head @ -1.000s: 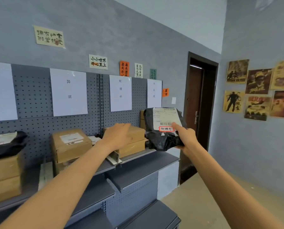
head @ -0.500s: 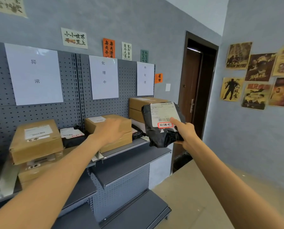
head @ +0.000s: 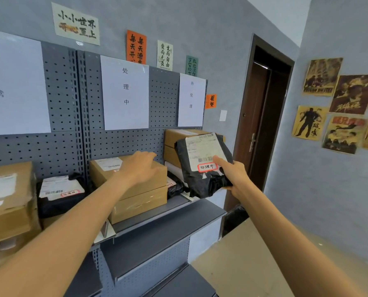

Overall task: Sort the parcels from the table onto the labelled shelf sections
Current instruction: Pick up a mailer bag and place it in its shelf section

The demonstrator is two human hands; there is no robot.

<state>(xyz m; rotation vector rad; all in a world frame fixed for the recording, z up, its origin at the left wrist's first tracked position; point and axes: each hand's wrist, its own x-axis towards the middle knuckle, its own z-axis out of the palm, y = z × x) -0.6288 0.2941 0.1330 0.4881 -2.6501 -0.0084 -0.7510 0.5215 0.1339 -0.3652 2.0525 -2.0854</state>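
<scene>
Nearest, two bare forearms reach in from the low edge of the room.

Right hand: thumb laid over the label, fingers wrapped behind, grasping a black poly mailer. The mailer is held upright in the air, off the right end of the upper shelf, in front of the stacked cartons at far right. Its red-bordered sticker reads 处理中.

Left hand: fingers relaxed, grasping nothing, over the top of the upper cardboard box in the middle section.

Behind, on the pegboard: middle sheet marked 处理中, right sheet marked 待处理, left sheet marked 异常. Another black mailer lies under the left sheet.

Change noted: over the last second the person has closed in on the shelf, the middle sheet now reads plainly, and the mailer is carried much as before. Judgement: sticker matches the middle sheet, so the parcel belongs there, atop the box beneath the left hand; not yet set down.
</scene>
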